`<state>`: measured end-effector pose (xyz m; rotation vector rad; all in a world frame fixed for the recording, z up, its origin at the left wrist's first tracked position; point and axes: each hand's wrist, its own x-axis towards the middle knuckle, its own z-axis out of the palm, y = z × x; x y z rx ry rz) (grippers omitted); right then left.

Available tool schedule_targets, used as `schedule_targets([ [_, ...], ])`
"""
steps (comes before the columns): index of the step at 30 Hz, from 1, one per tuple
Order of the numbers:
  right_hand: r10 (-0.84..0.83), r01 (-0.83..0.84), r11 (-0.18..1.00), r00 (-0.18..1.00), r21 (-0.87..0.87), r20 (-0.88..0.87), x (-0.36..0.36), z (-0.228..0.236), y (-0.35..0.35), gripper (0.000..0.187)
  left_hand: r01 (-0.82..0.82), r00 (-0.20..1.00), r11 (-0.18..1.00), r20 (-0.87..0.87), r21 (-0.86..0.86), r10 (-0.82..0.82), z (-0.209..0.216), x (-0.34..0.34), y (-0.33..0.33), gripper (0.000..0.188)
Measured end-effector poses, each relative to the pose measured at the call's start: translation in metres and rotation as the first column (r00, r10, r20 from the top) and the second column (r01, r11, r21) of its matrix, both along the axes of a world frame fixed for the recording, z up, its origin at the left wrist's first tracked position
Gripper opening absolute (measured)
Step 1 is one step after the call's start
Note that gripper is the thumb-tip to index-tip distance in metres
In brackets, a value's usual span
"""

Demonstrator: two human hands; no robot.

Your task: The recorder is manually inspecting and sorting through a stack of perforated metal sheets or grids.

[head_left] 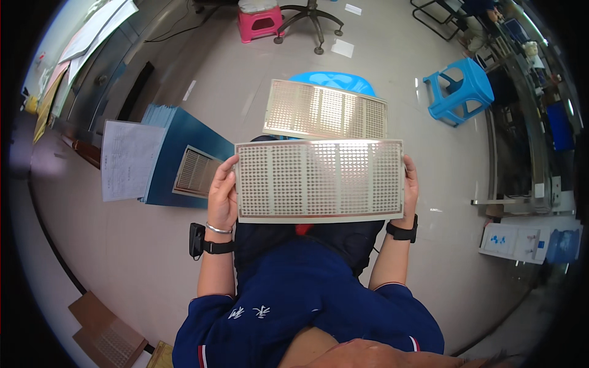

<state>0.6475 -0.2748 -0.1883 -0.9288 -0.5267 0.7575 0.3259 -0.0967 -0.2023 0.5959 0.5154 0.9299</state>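
Between my two hands I hold a wide, pale rectangular panel (pixel 320 181) with a dense grid of small metallic marks, over my lap. My left hand (pixel 223 195) is closed on its left edge, with the thumb near the front face. My right hand (pixel 410 184) grips the right edge, its fingers partly hidden by the panel. Just beyond it, a second similar panel (pixel 325 110) lies on a blue stool (pixel 334 78), mostly covering the seat. To the left, another gridded panel (pixel 196 172) rests against a stack of blue boards (pixel 175 147).
A written sheet (pixel 130 161) hangs beside the blue boards. Another blue stool (pixel 459 92) stands at the far right, and a pink stool (pixel 259 23) beside a wheeled chair base (pixel 311 24) at the back. Cardboard (pixel 109 331) lies at lower left. A person (pixel 477 27) is at the far right.
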Motion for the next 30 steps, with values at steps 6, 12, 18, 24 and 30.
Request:
schedule_targets([
  [6,0.018,-0.016,1.0,0.998,-0.024,0.068,-0.001,0.003,0.002,0.034,-0.009,1.0,1.0,-0.004,-0.02,0.009,-0.003,-0.001,0.0,0.032],
  [12,-0.087,0.068,0.988,0.987,-0.136,-0.135,-0.015,0.03,0.015,0.039,-0.052,0.997,0.997,0.062,-0.056,0.056,-0.011,-0.005,0.003,0.038],
  [18,0.139,-0.134,0.918,0.99,-0.373,-0.012,-0.002,0.016,-0.002,0.039,-0.163,0.986,0.986,-0.027,-0.028,0.162,-0.007,0.0,0.004,0.042],
  [24,0.099,-0.077,0.943,0.994,-0.324,0.053,-0.006,0.022,0.004,0.027,-0.182,0.976,0.978,-0.105,0.099,0.193,-0.007,-0.012,0.007,0.029],
  [30,0.006,0.004,0.998,0.987,-0.063,0.159,0.001,0.003,0.011,0.008,-0.176,0.955,0.908,-0.159,0.38,0.252,0.005,-0.006,0.007,0.01],
])
